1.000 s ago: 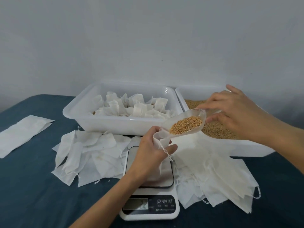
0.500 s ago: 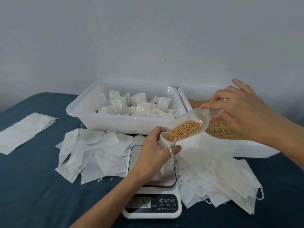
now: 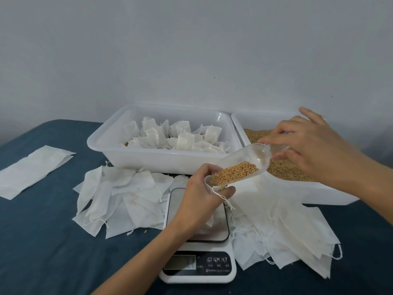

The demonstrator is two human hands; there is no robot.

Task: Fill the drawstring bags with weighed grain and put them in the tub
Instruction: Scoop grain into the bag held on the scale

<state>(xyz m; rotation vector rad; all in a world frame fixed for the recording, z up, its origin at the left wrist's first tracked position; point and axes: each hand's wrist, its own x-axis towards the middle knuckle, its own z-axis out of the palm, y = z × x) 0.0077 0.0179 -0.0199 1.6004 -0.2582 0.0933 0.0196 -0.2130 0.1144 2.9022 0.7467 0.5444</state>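
Observation:
My left hand (image 3: 198, 196) grips the mouth of a white drawstring bag (image 3: 209, 222) that hangs down onto the plate of the kitchen scale (image 3: 198, 235). My right hand (image 3: 306, 143) pinches the handle of a clear plastic scoop (image 3: 244, 165) tilted down to the left, its lip at the bag's mouth. Golden grain (image 3: 235, 172) lies in the scoop's lower half. Behind, a white tub (image 3: 148, 158) holds several filled bags (image 3: 180, 139). To its right a second white tub (image 3: 297, 190) holds loose grain (image 3: 285, 171).
Empty white bags lie in a heap (image 3: 123, 199) left of the scale and another heap (image 3: 287, 235) on its right. A long flat white sheet (image 3: 32, 169) lies at the far left on the dark blue tablecloth (image 3: 42, 252). A grey wall rises behind the tubs.
The scoop has tipped further down toward the bag's mouth, and the grain has slid to its lower end. My left hand still holds the bag over the scale.

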